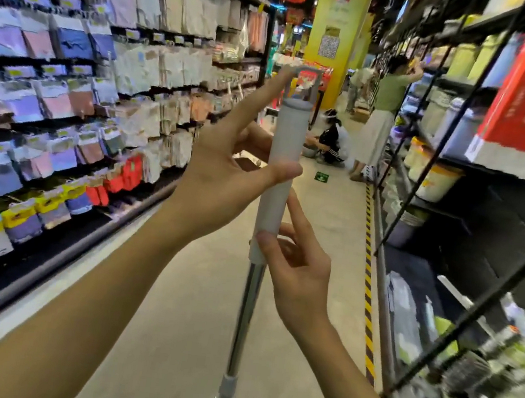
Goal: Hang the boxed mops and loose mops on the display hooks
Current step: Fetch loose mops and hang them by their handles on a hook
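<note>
Loosely, the left hand (225, 164) pinches the loose mop (278, 181) handle's pale grip, thumb in front, its index fingers (278, 84) stretched up to the hanging loop (308, 71); the right hand (295, 270) has thumb and fingertips closed narrowly round the grip's lower end. Upright mid-aisle, this mop isn't hung yet; no display hook for it is identifiable, so hanging seems still ahead

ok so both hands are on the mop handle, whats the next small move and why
Probably turn toward a hook and lift the mop so its hanging loop meets it. The left hand already fingers the loop, the right hand steadies the grip's base, and no free hook faces the mop.
</note>
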Tool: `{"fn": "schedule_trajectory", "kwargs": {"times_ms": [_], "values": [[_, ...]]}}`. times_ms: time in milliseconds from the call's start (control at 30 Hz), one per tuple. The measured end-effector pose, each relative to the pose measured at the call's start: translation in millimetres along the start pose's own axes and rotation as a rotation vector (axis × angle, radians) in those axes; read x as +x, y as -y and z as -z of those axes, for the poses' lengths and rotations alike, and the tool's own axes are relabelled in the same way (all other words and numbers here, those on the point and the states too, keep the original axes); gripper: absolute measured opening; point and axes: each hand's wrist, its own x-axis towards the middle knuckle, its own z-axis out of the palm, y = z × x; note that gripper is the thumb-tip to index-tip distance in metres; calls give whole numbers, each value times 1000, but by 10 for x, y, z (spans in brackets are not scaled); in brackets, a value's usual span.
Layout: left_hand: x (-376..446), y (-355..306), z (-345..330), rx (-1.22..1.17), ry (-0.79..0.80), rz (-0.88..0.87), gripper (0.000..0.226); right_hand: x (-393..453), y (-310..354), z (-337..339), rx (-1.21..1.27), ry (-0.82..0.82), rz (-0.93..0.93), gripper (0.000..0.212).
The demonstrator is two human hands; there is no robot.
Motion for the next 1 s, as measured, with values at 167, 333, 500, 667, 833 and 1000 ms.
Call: {"fn": "schedule_trajectory", "kwargs": {"times_ms": [167,333,500,667,833,1000], "values": [[473,553,-388,-75,65,-13,91,448,-504,196,-42,-81,-11,73],[1012,1128,-784,-94,106,-30,89,1009,-1017,415,-70,-139,6,68],[1581,1596,-1304,-160,167,-40,92,1562,-1483,735,-72,-212,29,56],[2107,1946,-1853,-251,215,-70,89,2080,-1855,1145,-98,-286,32,58],[2628,2332,-2399,-332,247,-117,88,2582,-2236,1533,-154,-375,28,54],[3154,2831,-2957,-425,278,-158,87,3123,-2620,1906,-258,-422,56,55]]}}
